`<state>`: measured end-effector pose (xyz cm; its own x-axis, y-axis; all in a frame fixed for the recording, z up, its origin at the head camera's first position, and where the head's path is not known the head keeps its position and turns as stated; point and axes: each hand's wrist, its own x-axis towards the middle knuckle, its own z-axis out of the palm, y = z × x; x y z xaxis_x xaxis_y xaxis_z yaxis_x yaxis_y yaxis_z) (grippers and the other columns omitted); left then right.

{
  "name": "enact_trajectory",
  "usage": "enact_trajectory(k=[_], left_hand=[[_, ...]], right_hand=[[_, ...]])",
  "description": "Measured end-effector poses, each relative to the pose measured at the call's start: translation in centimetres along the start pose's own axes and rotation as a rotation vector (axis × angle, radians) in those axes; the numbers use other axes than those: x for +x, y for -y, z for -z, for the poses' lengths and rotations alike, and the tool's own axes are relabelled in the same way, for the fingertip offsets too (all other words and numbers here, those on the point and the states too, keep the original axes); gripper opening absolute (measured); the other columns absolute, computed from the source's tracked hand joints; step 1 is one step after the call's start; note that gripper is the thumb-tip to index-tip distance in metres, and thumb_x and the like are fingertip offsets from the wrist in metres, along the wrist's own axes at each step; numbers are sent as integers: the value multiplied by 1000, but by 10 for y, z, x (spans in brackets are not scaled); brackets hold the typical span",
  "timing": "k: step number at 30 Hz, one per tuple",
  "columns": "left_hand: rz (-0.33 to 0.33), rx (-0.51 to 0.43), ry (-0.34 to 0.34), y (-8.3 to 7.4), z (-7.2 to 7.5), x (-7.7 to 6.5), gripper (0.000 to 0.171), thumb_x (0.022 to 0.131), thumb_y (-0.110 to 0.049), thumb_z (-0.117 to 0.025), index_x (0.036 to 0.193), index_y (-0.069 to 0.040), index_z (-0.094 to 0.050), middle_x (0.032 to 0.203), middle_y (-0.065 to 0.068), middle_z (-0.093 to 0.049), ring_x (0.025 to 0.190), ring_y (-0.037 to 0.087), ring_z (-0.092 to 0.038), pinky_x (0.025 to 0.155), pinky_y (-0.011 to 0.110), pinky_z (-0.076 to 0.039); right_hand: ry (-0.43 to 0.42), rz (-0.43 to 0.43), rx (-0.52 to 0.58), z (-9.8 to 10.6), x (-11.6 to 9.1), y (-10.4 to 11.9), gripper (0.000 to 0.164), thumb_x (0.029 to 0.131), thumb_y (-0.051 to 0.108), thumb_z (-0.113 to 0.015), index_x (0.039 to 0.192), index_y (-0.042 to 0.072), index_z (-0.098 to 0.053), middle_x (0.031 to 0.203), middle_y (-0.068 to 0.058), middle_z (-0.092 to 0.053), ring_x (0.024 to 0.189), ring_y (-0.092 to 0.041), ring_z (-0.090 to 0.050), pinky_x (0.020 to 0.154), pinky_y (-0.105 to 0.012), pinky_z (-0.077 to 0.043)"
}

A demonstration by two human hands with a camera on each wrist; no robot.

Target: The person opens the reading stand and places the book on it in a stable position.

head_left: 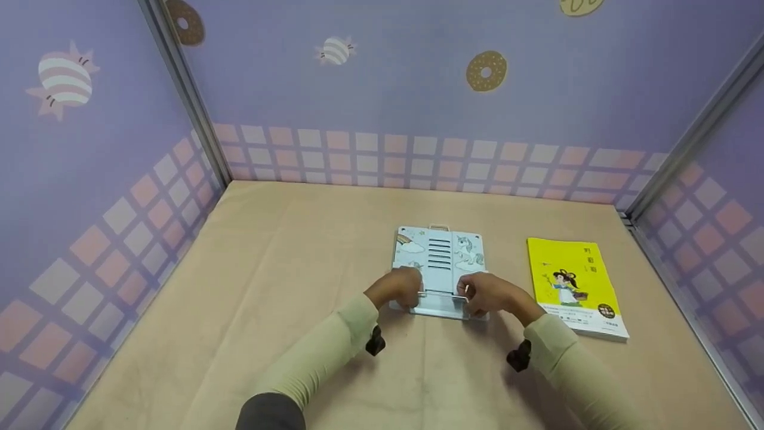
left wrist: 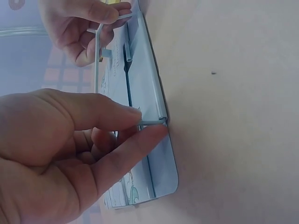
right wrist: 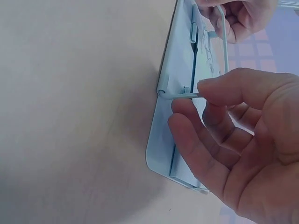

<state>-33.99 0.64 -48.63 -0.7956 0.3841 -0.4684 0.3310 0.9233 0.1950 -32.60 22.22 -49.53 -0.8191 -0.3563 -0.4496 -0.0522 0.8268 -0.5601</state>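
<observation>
A light blue book stand (head_left: 440, 279) with unicorn, cloud and rainbow pictures lies on the cloth, a column of slots down its middle. Along its near edge a bent wire bracket (right wrist: 180, 96) is hinged and stands up from the plate. My left hand (head_left: 403, 288) pinches one side of that wire between thumb and forefinger, close to the hinge, as the left wrist view shows. On the other side my right hand (head_left: 486, 292) holds the wire with the thumb on top and fingers below. Its remaining fingers curl loosely over the stand.
To the right of the stand lies a yellow book (head_left: 573, 280) with a drawn girl on its cover. A beige cloth (head_left: 286, 257) covers the table. Patterned purple walls (head_left: 394, 89) rise at the back and both sides, with metal posts (head_left: 194, 101) at the corners.
</observation>
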Motion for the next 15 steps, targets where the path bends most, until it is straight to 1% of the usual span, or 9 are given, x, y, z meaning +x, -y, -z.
enact_trajectory(k=[3,4,8,9,10,13,15], left_hand=[[-9,27,12,-1,0,-2,19,82,-10,-66,71,-12,-51,68,-1,-39,61,15,-37,52,29,-32],[-18,55,14,-1,1,-2,20,82,-11,-66,71,-12,-50,69,-1,-38,61,15,-36,53,29,-32],[-54,128,19,1,3,-5,22,82,-16,-68,72,-12,-50,70,-4,-38,64,14,-36,56,27,-33],[-62,116,23,1,4,-6,22,83,-19,-69,73,-12,-51,70,-4,-40,64,14,-38,57,27,-34],[-66,75,29,2,5,-6,22,84,-22,-69,74,-12,-52,70,-4,-43,64,13,-41,58,26,-37],[-45,-171,39,6,8,-7,22,87,-27,-68,79,-10,-56,72,-2,-51,67,13,-50,66,27,-49],[-28,-319,19,8,11,-5,23,89,-28,-66,79,-10,-56,72,-1,-53,68,14,-55,69,30,-53]], right_hand=[[6,15,1,0,-1,-1,26,78,4,-71,100,10,-58,90,-7,-55,80,-20,-58,67,-27,-51],[3,15,6,0,-1,-2,26,77,4,-71,99,10,-58,89,-7,-55,79,-20,-58,67,-27,-51],[6,16,62,1,-1,-6,24,79,6,-71,99,9,-59,89,-7,-55,77,-20,-58,67,-27,-51],[9,15,76,1,-1,-7,24,80,7,-72,100,9,-60,89,-7,-56,77,-19,-58,67,-27,-51],[14,14,92,2,-1,-9,23,81,8,-72,101,9,-60,90,-7,-56,77,-19,-59,67,-27,-52],[28,15,142,4,-2,-14,23,84,13,-70,105,9,-61,94,-7,-58,79,-19,-59,69,-27,-52],[23,18,168,7,-3,-16,22,87,15,-66,108,9,-62,95,-7,-59,80,-19,-58,70,-28,-52]])
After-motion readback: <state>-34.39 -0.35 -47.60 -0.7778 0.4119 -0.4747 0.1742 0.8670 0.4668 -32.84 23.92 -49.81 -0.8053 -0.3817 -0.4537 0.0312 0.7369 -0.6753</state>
